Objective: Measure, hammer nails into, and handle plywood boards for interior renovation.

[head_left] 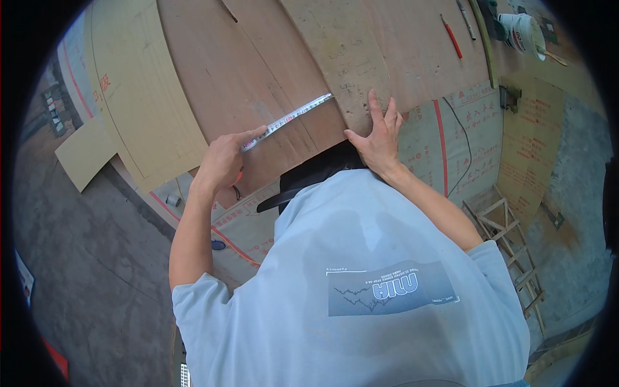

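Observation:
My left hand [222, 161] is closed around a tape measure [293, 117], with a bit of its orange case showing below the fingers. The silver blade runs out to the upper right across a reddish plywood sheet [251, 71]. Its far end meets the edge of a paler, narrow wooden board [351, 64]. On that board's near end lies my right hand [380, 142], open, its fingers spread and the thumb out to the left. The left index finger stretches along the blade. Most of the tape case is hidden by the hand.
A red pencil [452, 37] and a grey pen [465, 19] lie at the upper right, near a white bucket [523, 33]. Tan boards [138, 84] overlap on the left. A thin black cable [467, 145] crosses printed sheeting. Wooden framing [516, 251] stands at the lower right.

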Motion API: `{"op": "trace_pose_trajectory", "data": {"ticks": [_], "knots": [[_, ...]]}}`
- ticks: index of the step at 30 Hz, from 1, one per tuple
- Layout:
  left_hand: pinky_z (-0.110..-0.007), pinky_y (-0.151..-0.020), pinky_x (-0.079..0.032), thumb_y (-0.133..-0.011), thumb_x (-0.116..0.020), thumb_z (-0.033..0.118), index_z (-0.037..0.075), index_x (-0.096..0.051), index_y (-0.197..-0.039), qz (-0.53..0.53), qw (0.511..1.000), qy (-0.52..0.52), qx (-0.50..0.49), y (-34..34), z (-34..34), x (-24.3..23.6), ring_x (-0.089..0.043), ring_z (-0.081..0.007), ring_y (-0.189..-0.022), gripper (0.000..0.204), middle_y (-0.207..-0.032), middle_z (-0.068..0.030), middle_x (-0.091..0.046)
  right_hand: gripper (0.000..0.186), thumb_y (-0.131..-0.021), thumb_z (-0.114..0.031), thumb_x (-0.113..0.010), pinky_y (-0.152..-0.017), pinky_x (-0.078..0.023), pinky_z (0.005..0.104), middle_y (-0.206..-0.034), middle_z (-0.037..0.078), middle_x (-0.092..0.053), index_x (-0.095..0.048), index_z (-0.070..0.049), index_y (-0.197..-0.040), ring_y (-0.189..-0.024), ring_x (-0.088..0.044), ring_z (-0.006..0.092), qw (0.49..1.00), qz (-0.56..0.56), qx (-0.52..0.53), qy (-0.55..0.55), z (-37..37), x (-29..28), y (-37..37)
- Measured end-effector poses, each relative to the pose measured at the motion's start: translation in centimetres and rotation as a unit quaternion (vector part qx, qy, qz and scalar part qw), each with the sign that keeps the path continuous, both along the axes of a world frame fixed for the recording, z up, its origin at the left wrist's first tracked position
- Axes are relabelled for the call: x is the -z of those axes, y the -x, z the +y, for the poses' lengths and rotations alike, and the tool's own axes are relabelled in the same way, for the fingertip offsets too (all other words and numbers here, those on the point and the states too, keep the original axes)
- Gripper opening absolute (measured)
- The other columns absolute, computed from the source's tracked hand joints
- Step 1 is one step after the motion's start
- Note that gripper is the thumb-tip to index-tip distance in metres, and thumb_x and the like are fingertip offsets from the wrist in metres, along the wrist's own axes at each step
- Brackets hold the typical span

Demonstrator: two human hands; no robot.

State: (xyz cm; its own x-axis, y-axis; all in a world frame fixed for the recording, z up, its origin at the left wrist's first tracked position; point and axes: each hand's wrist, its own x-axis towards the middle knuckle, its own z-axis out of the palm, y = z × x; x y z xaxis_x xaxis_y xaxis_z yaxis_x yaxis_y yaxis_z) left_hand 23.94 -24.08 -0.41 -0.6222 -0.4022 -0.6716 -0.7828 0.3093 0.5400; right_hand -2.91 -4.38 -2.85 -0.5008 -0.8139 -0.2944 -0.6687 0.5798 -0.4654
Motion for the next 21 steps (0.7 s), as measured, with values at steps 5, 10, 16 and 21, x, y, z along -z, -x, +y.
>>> {"op": "trace_pose_trajectory", "data": {"ticks": [5, 10, 16, 21], "knots": [[-0.046, -0.085, -0.052, -0.076, -0.041, -0.016, 0.021, -0.064, -0.133, 0.002, 1.0, 0.006, -0.002, 0.1, 0.0, 0.0, -0.065, -0.042, -0.093, 0.072, -0.107, -0.0243, -0.068, 0.101, -0.076, -0.028, -0.084, -0.109, -0.034, 0.0554, -0.149, 0.037, -0.018, -0.026, -0.018, -0.158, -0.132, -0.028, 0.0515, 1.0, -0.002, -0.005, -0.011, 0.1, -0.2, 0.0], [-0.046, -0.085, -0.051, -0.076, -0.041, -0.015, 0.019, -0.065, -0.133, 0.008, 1.0, -0.013, 0.001, 0.6, -0.5, -0.4, -0.065, -0.0426, -0.093, 0.07, -0.107, -0.0252, -0.068, 0.103, -0.076, -0.03, -0.084, -0.112, -0.029, 0.0573, -0.15, 0.041, -0.018, -0.024, -0.02, -0.159, -0.138, -0.022, 0.0534, 0.999, -0.036, 0.003, -0.01, 0.0, -0.6, 0.5], [-0.044, -0.088, -0.051, -0.075, -0.04, -0.015, 0.015, -0.064, -0.131, 0.005, 0.997, -0.062, -0.035, 1.0, -0.6, -0.8, -0.065, -0.0429, -0.097, 0.068, -0.109, -0.0244, -0.068, 0.084, -0.082, -0.037, -0.078, -0.112, -0.034, 0.052, -0.152, 0.027, -0.033, -0.037, -0.016, -0.153, -0.135, -0.036, 0.0463, 0.998, -0.005, -0.051, -0.022, 0.1, -2.5, 5.7], [-0.038, -0.095, -0.049, -0.076, -0.04, -0.015, 0.016, -0.065, -0.131, 0.075, 0.996, -0.031, -0.04, -0.3, -0.2, 0.1, -0.065, -0.0401, -0.106, 0.068, -0.114, -0.0233, -0.068, 0.073, -0.086, -0.047, -0.068, -0.111, -0.036, 0.0513, -0.15, 0.019, -0.043, -0.045, -0.015, -0.147, -0.136, -0.042, 0.0405, 0.97, 0.223, 0.088, 0.03, 0.2, 3.3, 26.9]]}}
